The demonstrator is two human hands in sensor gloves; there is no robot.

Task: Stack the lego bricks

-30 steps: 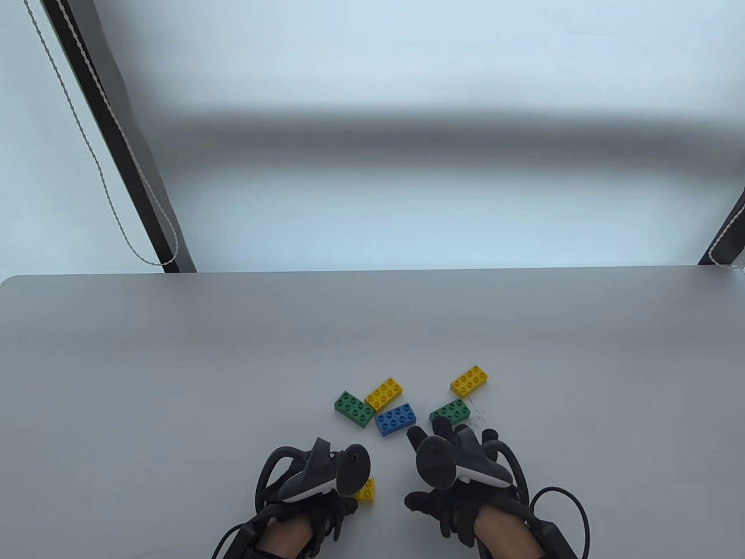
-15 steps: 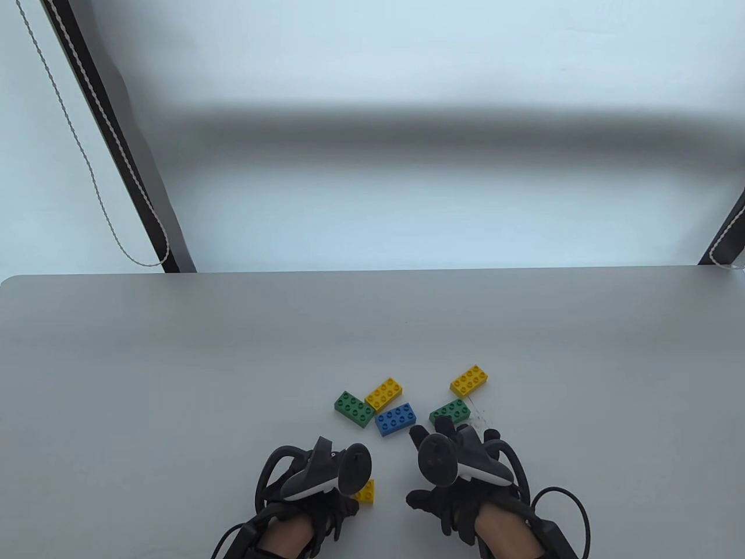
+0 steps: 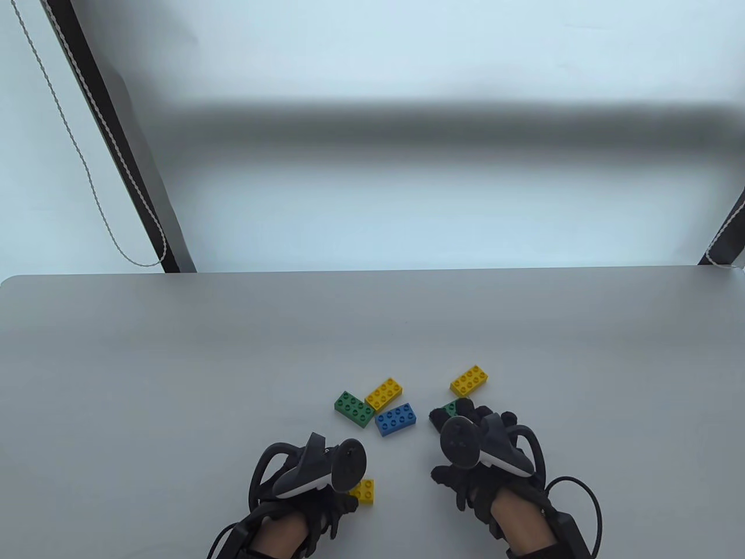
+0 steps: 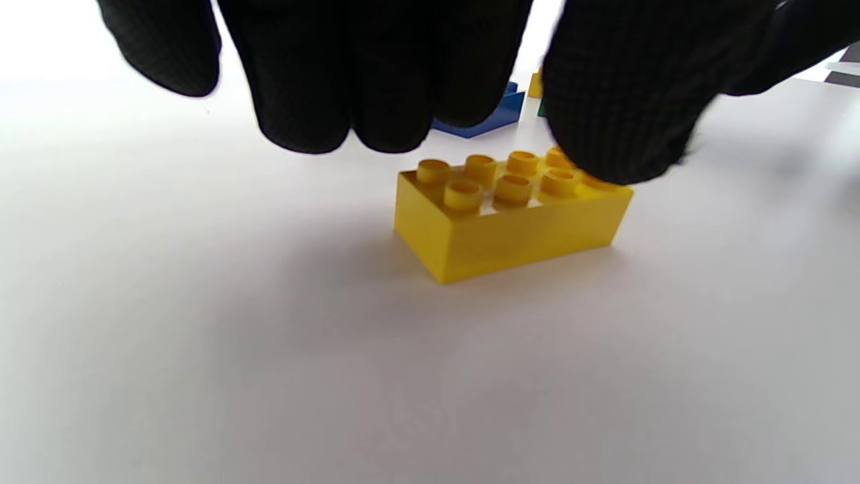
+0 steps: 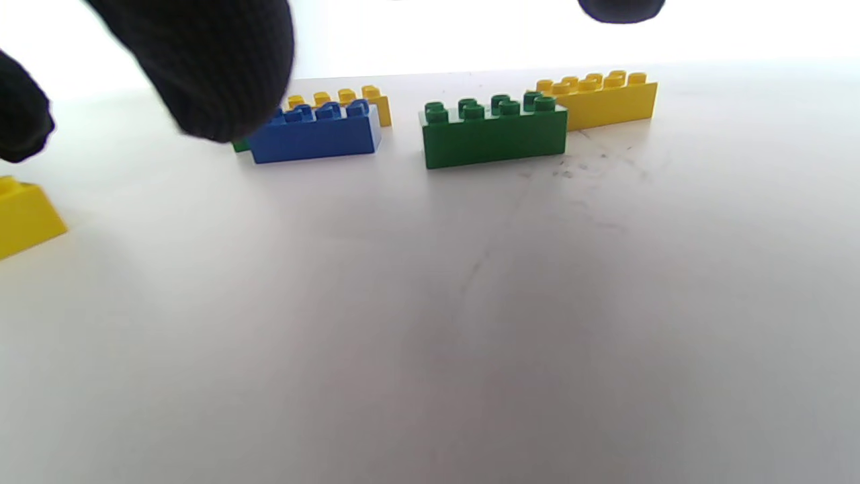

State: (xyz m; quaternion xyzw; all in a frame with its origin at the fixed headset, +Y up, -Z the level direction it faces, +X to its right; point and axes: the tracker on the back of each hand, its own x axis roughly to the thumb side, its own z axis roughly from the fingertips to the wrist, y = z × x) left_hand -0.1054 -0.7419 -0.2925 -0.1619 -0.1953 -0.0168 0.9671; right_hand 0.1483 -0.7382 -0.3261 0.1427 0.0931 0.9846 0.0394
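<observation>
The green brick (image 5: 494, 131) is lying crosswise just beyond the right hand (image 3: 474, 451), whose spread fingers are holding nothing.

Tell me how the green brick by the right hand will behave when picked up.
The green brick looks like stiff moulded plastic, so it should hold its shape. It sits flat and long, so it likely won't roll or tip. Its glossy sides may be a little slippery for gloved fingers.
</observation>
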